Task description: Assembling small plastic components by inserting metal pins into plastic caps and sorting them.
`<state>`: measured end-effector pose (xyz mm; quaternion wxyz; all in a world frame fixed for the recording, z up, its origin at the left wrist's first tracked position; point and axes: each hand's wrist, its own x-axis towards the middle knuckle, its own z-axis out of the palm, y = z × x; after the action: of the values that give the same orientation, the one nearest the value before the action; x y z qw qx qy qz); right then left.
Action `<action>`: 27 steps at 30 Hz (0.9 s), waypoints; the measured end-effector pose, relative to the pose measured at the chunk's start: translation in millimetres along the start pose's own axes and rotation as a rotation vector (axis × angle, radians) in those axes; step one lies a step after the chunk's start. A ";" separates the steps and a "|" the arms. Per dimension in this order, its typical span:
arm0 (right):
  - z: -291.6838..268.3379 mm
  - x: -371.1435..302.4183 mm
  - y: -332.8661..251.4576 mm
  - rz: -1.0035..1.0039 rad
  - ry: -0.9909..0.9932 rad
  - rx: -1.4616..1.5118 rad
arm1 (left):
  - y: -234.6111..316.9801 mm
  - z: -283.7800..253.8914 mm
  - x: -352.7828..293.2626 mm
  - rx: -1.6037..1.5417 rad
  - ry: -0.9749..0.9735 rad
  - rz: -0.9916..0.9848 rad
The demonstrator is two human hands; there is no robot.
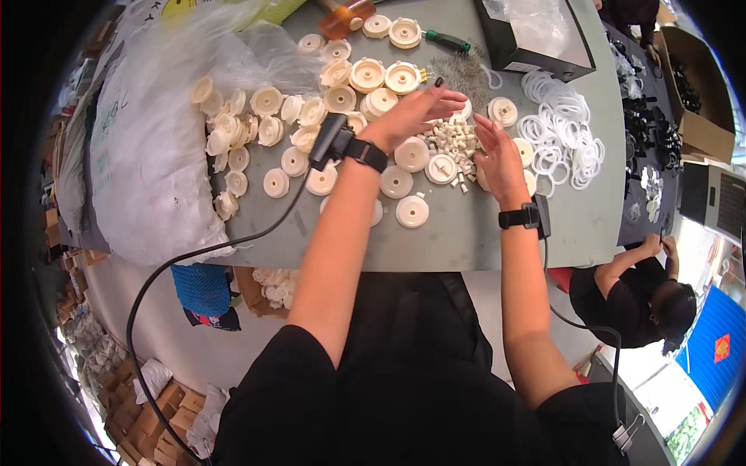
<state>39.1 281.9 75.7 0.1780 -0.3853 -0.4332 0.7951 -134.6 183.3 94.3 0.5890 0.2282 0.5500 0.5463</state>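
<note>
My left hand reaches over the table with its fingers stretched out to the right, above round cream plastic parts. Opposite it, my right hand points away from me, its fingers extended and slightly bent. Between the two hands lies a heap of small cream plastic pieces; whether any fingertip touches it I cannot tell. Just in front of the heap are a round cream part and a flat disc. Neither hand visibly holds anything. A round part lies beyond my right fingertips.
Many white rings are piled right of my right hand. A green-handled screwdriver and a black box lie at the back. Several cream wheel-like parts spread leftward to a white sack. A co-worker sits at right.
</note>
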 end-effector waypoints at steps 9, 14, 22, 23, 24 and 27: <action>-47.5 -38.4 -21.0 -0.323 0.073 -0.231 | 19.6 -69.8 -120.0 0.483 0.338 0.488; -84.9 -103.4 31.1 -0.508 0.133 -0.283 | -69.3 -73.1 -220.0 0.428 0.759 0.711; -87.8 -146.2 148.4 -0.814 0.067 -0.605 | -252.2 0.5 -221.3 0.052 0.943 0.709; -88.3 -140.8 152.0 -0.838 0.085 -0.677 | -252.8 9.6 -218.1 0.469 1.112 0.732; -88.4 -134.7 150.7 -0.860 0.110 -0.746 | -246.5 16.9 -211.8 0.905 1.242 0.738; -92.5 -123.5 142.7 -0.942 0.146 -0.799 | -236.9 29.3 -198.6 1.119 1.250 0.684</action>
<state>196.3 176.6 -15.8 0.3812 -0.2430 -0.8075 0.3791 24.8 -55.5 -24.0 -0.2085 0.2939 0.8569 0.3686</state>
